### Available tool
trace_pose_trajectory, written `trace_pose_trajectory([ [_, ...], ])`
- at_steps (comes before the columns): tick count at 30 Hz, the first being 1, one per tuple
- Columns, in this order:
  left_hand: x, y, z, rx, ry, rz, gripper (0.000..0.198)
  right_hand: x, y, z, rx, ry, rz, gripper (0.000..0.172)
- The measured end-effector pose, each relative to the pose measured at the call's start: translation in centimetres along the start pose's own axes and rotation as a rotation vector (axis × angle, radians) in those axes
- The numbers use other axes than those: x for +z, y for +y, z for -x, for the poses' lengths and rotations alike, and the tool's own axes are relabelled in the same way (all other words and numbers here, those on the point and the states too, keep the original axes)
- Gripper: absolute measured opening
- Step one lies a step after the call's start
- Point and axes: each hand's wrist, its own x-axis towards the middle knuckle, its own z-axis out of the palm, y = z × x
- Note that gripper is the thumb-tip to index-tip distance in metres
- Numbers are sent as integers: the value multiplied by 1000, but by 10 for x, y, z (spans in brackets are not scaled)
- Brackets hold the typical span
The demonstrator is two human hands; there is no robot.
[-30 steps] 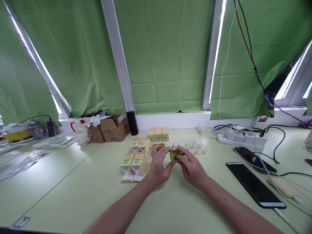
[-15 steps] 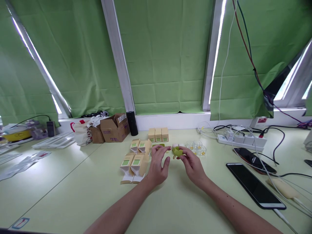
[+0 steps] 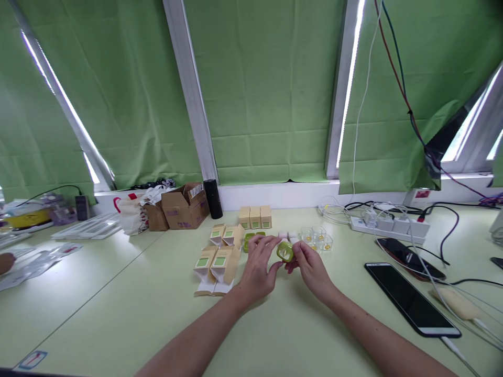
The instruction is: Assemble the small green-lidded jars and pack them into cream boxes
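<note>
A small rounded green plastic case (image 3: 285, 251), with a hollow showing in its face, is pinched in the fingers of my right hand (image 3: 313, 265). My left hand (image 3: 257, 265) meets it from the left, forefinger at its top edge and thumb at its lower edge. Beyond the left fingers lie more green cases (image 3: 248, 242), partly hidden by that hand. Small white pieces (image 3: 291, 236) sit just behind the held case. Several clear containers with yellow centres (image 3: 319, 238) stand right of them.
Opened kraft boxes with green labels (image 3: 220, 262) lie left of my hands; closed ones (image 3: 255, 217) stand behind. To the right are a phone (image 3: 412, 298), a power strip (image 3: 389, 228) and cables. A cardboard carton (image 3: 184, 208) and black cylinder (image 3: 212, 199) stand back left. Another person's hand (image 3: 7, 263) shows at far left.
The green case has been turned so its hollow faces me and sits slightly lower. My left hand has moved right to it, uncovering the other green cases. Another person's hand has appeared at far left.
</note>
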Motion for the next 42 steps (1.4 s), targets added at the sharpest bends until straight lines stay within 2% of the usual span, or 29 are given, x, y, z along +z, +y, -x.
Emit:
trace_pose_trajectory([
  [8, 6, -3, 2, -38, -51, 42, 63, 0, 2, 1, 60, 0, 36, 57],
  [12, 6, -2, 0, -52, -80, 81, 56, 1, 5, 1, 65, -11, 18, 56],
  [16, 4, -3, -3, -122, -33, 157, 49, -5, 4, -1, 46, 35, 74, 58],
  [20, 3, -9, -9, -308, 63, 282, 47, -19, 3, -5, -17, 126, 388, 45],
  [25, 1, -20, -22, -542, 176, 623, 46, -34, 11, -11, -162, 230, 864, 14],
  [29, -2, -22, -31, -657, 246, 830, 52, -39, 18, -18, -259, 165, 1152, 21],
  [34, -2, -20, -29, -665, 223, 949, 57, -41, 25, -30, -235, 107, 1413, 36],
  [39, 6, -21, -17, -701, 200, 1008, 57, -40, 29, -43, -281, 22, 1541, 34],
  [42, 8, -21, -12, -704, 183, 1015, 58, -37, 30, -50, -312, -6, 1579, 27],
])
